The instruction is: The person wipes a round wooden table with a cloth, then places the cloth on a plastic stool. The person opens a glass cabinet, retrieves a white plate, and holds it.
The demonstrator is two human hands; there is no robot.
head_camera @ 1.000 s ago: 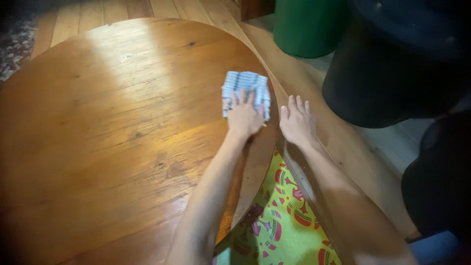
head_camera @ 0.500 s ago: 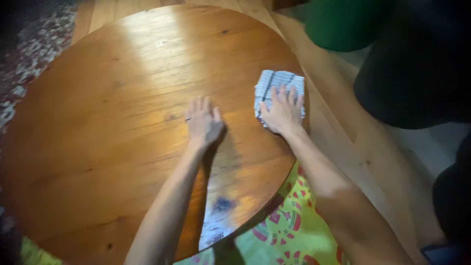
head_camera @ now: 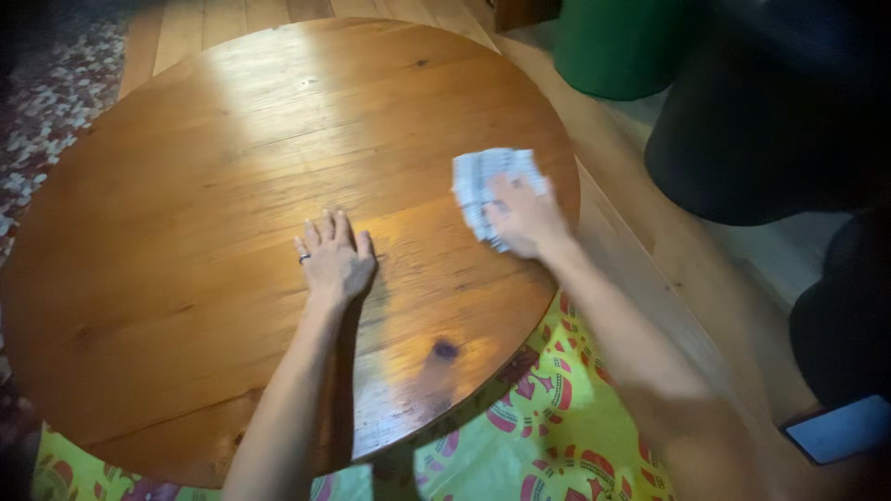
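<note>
My left hand [head_camera: 332, 262] lies flat and open on the round wooden counter [head_camera: 186, 186], fingers spread, holding nothing, a ring on one finger. Further right, near the counter's right edge, my right hand [head_camera: 522, 217] presses down on a striped cloth [head_camera: 483, 181]; motion blur means I cannot tell whether that grip is closed around it. A green bin [head_camera: 617, 46] stands far right.

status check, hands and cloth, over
Left hand flat on round wooden table, holding nothing. Right hand pressing striped cloth near table edge. Nothing in the way.
</note>
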